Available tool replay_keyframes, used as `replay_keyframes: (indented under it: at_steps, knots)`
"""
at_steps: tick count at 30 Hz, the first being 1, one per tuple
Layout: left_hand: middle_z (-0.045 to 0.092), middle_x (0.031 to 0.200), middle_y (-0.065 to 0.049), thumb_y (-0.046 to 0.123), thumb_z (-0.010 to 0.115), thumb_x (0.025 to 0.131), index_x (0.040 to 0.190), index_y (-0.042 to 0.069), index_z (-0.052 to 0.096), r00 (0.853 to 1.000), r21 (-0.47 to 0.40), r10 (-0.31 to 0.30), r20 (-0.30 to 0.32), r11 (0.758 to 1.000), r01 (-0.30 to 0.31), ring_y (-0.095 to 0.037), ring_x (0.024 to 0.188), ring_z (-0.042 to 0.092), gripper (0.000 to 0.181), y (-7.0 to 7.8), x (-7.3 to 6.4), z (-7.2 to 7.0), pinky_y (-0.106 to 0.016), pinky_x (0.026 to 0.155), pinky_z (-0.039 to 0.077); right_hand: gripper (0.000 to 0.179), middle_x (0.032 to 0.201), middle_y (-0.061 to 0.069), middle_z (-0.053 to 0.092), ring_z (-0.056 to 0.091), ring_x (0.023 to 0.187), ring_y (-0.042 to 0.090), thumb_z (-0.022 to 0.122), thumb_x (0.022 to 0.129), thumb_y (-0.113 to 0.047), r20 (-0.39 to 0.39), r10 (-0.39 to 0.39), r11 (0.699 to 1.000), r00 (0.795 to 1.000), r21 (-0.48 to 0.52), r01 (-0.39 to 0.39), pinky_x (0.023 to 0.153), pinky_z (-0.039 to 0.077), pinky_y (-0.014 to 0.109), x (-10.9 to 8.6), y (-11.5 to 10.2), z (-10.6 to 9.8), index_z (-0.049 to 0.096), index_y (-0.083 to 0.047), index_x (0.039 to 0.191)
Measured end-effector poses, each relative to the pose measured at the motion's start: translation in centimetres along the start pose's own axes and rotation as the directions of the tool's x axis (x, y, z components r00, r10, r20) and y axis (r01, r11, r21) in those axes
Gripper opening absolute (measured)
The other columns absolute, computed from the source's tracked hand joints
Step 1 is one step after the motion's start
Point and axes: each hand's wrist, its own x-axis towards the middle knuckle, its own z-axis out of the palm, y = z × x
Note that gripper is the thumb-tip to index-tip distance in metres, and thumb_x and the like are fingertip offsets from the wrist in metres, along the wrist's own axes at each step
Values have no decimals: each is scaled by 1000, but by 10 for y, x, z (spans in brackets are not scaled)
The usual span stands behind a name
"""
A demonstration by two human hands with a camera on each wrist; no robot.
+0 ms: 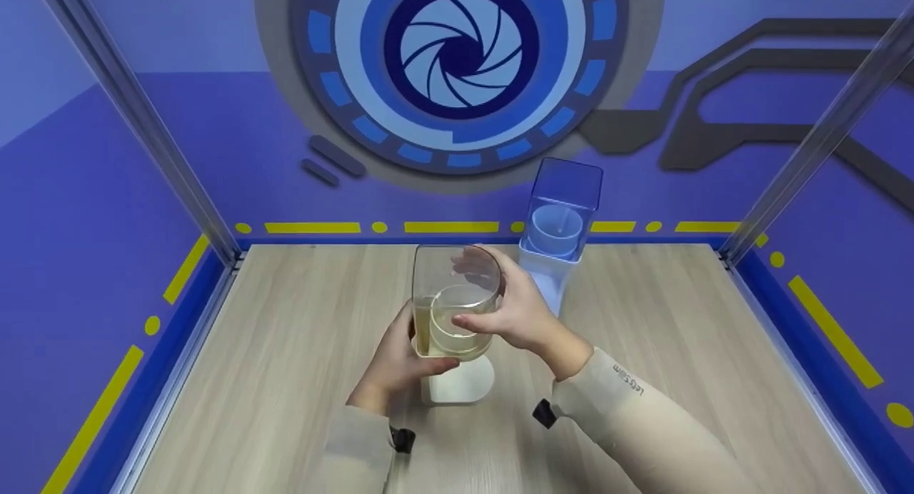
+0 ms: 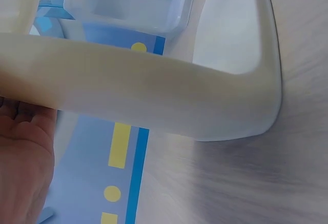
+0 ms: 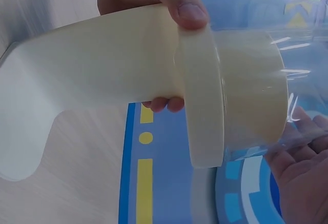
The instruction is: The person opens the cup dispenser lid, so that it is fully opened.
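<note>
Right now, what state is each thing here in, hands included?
Cream plastic stand with a rounded base: upright, gripped
Clear rounded plastic container: on that stand, around its cream inner cup
Blue-tinted clear plastic container: upright on its white plastic stand, no hand on it
Bare left hand: gripping the cream stand
Bare right hand: holding the clear container

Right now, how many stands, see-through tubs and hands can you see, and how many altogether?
Stands: 2, front stand and back stand
See-through tubs: 2, front tub and back tub
Hands: 2, left hand and right hand
Total: 6
</note>
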Motion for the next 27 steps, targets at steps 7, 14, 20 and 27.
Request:
replay_keyframes:
  at_steps: [7,14,20,27]
  knots:
    - [66,155,5,37,106,74,162,24,52,1000,7,21,14,1000,-21,-27,151,59,104,-3,1,-1,-66,136,35,105,155,21,69,68,144,37,104,79,-37,1,4,1000,1000,-4,-4,127,53,56,2,1,-1,51,1,162]
    - [65,157,1,35,108,73,164,19,50,1000,42,18,24,999,-19,-30,153,58,109,0,2,-3,-65,138,35,102,155,22,68,68,143,41,104,80,-33,-10,-35,998,999,42,36,126,55,46,0,1,0,51,1,160]
    - [64,159,-2,33,108,72,166,16,48,1000,55,0,12,999,-1,-33,156,55,112,2,3,-2,-64,139,33,101,154,21,69,68,142,42,105,78,-27,-22,-54,998,998,41,55,123,57,39,0,0,-1,52,2,159]
    - [64,160,-2,38,108,72,166,15,47,1000,48,4,8,999,-4,-33,158,54,115,0,1,-2,-65,140,30,99,153,18,70,69,142,37,104,79,-30,-11,-23,1000,1000,2,23,125,56,49,3,0,0,53,-2,160]
